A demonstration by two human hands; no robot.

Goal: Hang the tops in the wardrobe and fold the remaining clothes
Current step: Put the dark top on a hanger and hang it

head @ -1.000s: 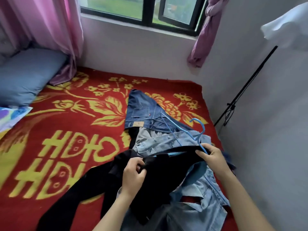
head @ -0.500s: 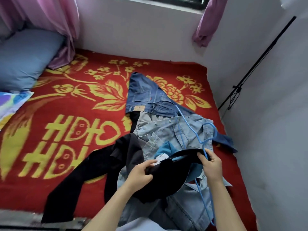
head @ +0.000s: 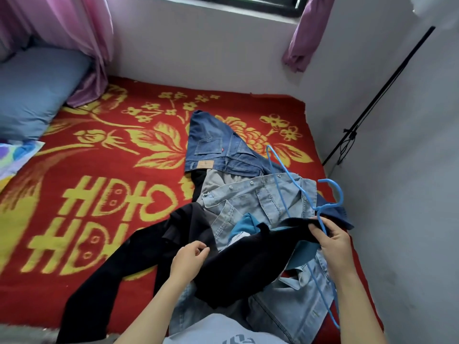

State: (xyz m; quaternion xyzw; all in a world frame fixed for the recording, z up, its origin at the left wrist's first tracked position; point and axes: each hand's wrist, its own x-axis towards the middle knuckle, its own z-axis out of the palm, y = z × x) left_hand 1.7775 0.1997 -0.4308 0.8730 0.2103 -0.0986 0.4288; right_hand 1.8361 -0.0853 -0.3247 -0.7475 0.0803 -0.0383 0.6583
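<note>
Fitting black top (head: 248, 264) onto blue hanger (head: 340, 194) over denim jacket (head: 248, 194); right hand (head: 335, 244) gripped both, left hand (head: 188, 259) pinched cloth; seating shoulders judged next

We have drawn the black top (head: 248, 264) down off the light denim jacket (head: 248, 194) toward us, baring the jacket's snap placket and a teal cloth (head: 244, 223) on it, and our left hand (head: 188, 256) has slid off the collar toward the jacket's left edge.
</note>
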